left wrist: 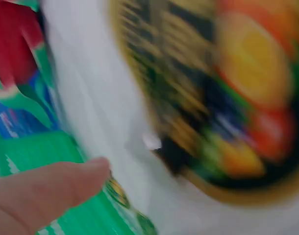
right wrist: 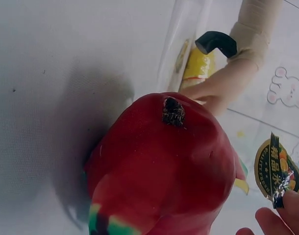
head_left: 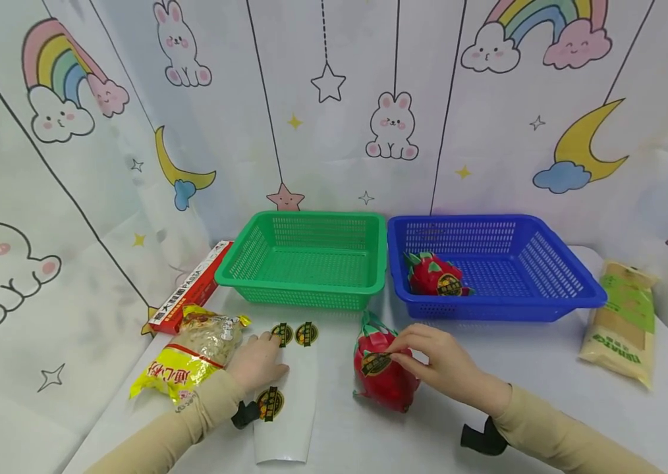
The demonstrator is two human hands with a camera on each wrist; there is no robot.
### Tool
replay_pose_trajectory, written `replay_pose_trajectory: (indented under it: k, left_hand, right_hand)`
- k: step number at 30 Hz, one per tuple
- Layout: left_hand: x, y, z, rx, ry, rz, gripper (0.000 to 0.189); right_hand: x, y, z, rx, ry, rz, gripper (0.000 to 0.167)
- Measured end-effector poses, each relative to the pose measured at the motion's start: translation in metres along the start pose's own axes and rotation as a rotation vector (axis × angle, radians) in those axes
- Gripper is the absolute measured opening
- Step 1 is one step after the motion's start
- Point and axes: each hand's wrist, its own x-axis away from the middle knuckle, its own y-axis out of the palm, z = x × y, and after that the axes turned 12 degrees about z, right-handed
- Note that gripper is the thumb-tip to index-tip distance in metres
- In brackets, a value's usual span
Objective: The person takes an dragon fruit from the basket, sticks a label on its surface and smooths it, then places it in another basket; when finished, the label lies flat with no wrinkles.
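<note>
My right hand (head_left: 437, 359) pinches a round black-and-gold sticker (right wrist: 277, 171) by its edge. In the head view the sticker overlaps the upper side of a red dragon fruit (head_left: 390, 388) lying on the table; in the right wrist view it stands apart from the fruit. On the left, my left hand (head_left: 259, 362) rests on a white sticker sheet (head_left: 286, 434), one finger (left wrist: 66, 188) extended. Two stickers (head_left: 307, 334) sit at the sheet's far end and another sticker (head_left: 270, 403) nearer me. That one looms large and blurred in the left wrist view.
A green basket (head_left: 304, 299) and a blue basket (head_left: 506, 309) stand side by side at the back. Inside the blue one lies a stickered dragon fruit (head_left: 431, 273). A macaroni bag (head_left: 186, 359) and red pasta box (head_left: 192, 289) lie left; a tan-and-green packet (head_left: 621, 322) lies right.
</note>
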Motion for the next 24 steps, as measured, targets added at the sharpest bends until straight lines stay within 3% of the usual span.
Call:
replay_pose_trajectory:
  k: [4,8,15,19,24]
  left_hand:
    - [0.002,-0.005,0.019,0.128,0.081,0.032,0.058]
    - [0.003,-0.009,0.042,0.290,0.230,0.053,0.063]
    - [-0.002,-0.008,0.084,0.511,0.404,0.039,0.083]
    - [-0.007,-0.004,0.102,0.538,0.505,0.040,0.087]
    - [-0.009,0.000,0.109,0.505,0.582,0.051,0.083]
  right_hand:
    - [0.001,-0.002,0.000,0.020,0.025,0.022,0.023]
    - [0.002,-0.003,0.001,0.030,0.069,0.032,0.022]
    - [0.004,-0.004,0.004,0.046,0.079,0.042,0.021]
    - [0.004,-0.005,0.004,0.047,0.077,0.048,0.021]
    - [0.005,-0.005,0.003,0.053,0.092,0.036,0.020]
